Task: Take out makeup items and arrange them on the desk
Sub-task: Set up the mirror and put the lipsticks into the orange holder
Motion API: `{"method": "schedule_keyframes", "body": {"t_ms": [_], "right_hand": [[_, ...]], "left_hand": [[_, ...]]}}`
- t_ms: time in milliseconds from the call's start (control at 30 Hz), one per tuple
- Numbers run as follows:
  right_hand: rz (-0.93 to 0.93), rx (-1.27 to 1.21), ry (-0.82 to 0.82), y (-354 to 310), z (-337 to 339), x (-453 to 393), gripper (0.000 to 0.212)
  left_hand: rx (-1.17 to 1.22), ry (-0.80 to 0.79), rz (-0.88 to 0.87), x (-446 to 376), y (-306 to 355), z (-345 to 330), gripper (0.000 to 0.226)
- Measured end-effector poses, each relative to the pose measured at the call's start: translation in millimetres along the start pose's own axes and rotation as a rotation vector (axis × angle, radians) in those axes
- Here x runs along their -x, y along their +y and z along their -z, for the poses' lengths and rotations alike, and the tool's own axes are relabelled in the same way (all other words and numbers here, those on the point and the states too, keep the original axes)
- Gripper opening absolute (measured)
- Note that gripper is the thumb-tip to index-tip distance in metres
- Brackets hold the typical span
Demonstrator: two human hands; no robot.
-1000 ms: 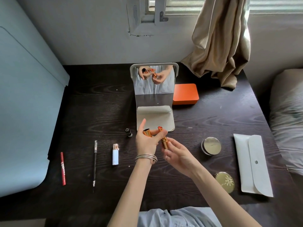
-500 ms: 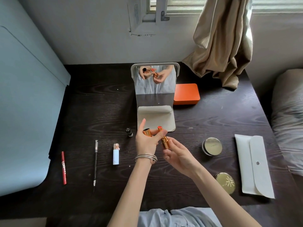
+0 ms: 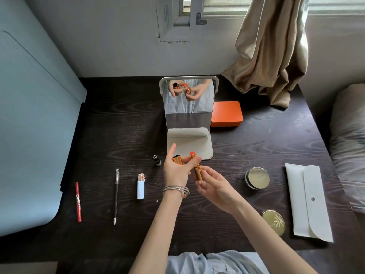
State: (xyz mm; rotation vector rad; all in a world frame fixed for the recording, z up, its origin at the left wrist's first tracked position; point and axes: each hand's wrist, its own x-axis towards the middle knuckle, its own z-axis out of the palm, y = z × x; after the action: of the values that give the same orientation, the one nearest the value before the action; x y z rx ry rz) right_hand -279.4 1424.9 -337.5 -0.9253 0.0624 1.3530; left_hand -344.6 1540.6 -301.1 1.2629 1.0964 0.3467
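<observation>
Lipstick (image 3: 196, 167), light, rigid and slick with a soft smearable tip, sits mid-frame pinched at its gold barrel by right hand (image 3: 214, 187); left hand (image 3: 176, 170) grips cap (image 3: 177, 159)

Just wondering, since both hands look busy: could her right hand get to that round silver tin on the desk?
Probably yes. The silver tin sits on bare desk just right of the right hand, nothing between. But that hand holds the open lipstick, so it would need freeing first.
</observation>
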Motion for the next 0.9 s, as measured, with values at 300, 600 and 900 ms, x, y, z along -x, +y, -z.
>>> {"method": "schedule_keyframes", "body": {"t_ms": [300, 600, 900], "right_hand": [[0.016, 0.092, 0.012, 0, 5, 1, 0.037], [0.285, 1.063, 0.406, -23, 24, -24, 0.016], [0.403, 1.108, 0.832, -80, 70, -92, 0.019]], "left_hand": [[-0.004, -0.001, 0.017, -3, 4, -2, 0.086], [-0.107, -0.055, 0.106, -16, -6, -18, 0.101], [-0.151, -0.230, 0.371, -38, -10, -36, 0.073]]}}
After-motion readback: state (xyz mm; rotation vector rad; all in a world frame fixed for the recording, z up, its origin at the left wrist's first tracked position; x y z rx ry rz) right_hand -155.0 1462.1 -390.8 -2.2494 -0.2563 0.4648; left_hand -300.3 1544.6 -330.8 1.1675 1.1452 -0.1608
